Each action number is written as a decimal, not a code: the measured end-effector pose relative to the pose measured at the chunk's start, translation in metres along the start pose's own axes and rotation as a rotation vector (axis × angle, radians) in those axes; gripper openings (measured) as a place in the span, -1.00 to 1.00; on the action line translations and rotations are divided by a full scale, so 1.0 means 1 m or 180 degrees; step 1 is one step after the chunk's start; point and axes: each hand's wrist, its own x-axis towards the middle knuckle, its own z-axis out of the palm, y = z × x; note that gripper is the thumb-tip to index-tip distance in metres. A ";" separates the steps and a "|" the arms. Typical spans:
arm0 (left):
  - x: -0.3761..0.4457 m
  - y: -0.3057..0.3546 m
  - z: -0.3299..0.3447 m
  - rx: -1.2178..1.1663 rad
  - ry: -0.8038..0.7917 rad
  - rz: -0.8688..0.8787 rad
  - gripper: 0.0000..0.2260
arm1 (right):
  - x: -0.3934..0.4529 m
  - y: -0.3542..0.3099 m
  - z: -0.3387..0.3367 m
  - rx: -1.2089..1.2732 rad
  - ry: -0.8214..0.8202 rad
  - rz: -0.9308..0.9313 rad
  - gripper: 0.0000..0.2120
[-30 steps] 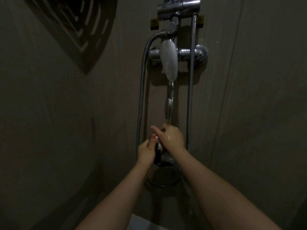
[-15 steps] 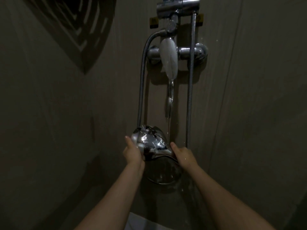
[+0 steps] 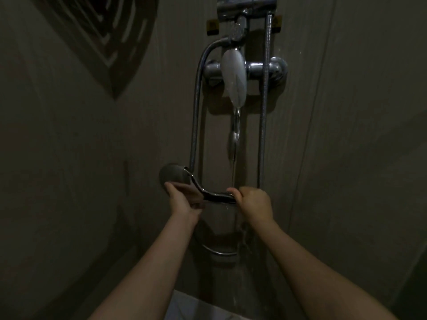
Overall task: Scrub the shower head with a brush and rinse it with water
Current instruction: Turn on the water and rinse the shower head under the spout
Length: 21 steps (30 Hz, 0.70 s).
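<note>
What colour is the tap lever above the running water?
The tap lever is white, seen best in the head view.

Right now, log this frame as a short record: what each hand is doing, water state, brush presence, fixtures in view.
left hand: holds the shower head at its round end
right hand: grip closed round the handle
water: stream running from the tap spout, passing the handle near the right hand
brush: none visible
fixtures: mixer valve, hose
lighting: dim
</note>
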 end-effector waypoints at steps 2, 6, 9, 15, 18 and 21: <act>-0.004 0.001 0.002 -0.0259 -0.0259 -0.0152 -0.42 | -0.005 0.004 0.004 -0.0293 -0.0002 -0.0326 -0.58; -0.006 -0.007 -0.003 -0.0440 -0.0622 -0.0270 -0.21 | -0.016 0.019 0.017 -0.0544 0.0165 -0.0930 -0.67; -0.009 -0.022 0.000 -0.0184 -0.0488 -0.0119 -0.60 | -0.018 0.021 0.017 -0.0492 -0.0049 -0.1152 -0.72; -0.013 -0.038 -0.008 -0.0130 -0.0621 -0.0306 -0.66 | -0.008 0.004 0.010 -0.0326 -0.1704 -0.0239 -0.65; -0.014 -0.044 -0.001 -0.0205 -0.0765 -0.0415 -0.65 | -0.001 0.001 0.008 -0.0083 -0.2115 0.0027 -0.55; -0.010 -0.043 -0.001 -0.0191 -0.0833 -0.0497 -0.61 | -0.001 0.011 -0.002 -0.0047 -0.1922 0.0262 -0.50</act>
